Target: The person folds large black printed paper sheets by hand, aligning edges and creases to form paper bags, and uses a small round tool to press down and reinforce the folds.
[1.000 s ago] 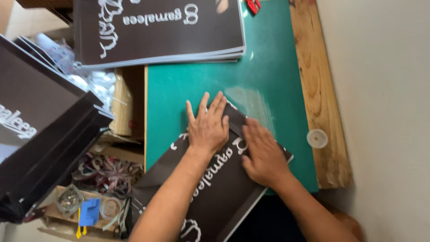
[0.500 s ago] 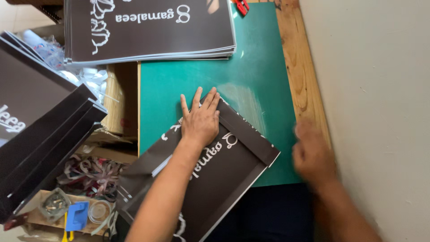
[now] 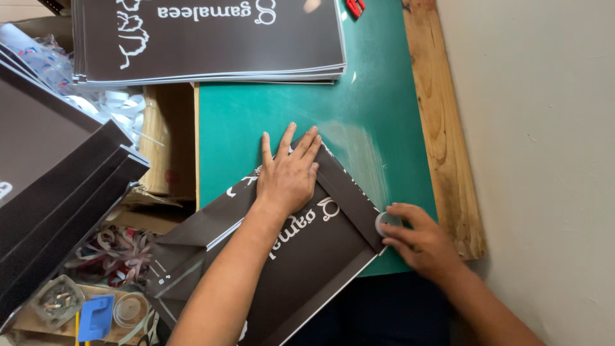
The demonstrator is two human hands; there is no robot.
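A dark brown folded paper bag [image 3: 307, 256] with white lettering lies tilted on the green cutting mat [image 3: 359, 115]. My left hand [image 3: 288, 173] rests flat on it, fingers spread, pressing down near its folded edge. My right hand [image 3: 419, 240] is at the bag's right corner on the mat's edge, fingers closed around a small white tape roll [image 3: 384, 221].
A stack of flat brown printed sheets [image 3: 205, 32] lies at the mat's far end. Finished dark bags [image 3: 57, 173] are piled on the left. A wooden plank [image 3: 442, 128] borders the mat on the right, beside a wall. Scraps and small containers [image 3: 96, 307] sit lower left.
My right hand left the bag, swung out to the right, and now grips the white tape roll by the bag's corner. My left hand stayed pressed on the bag.
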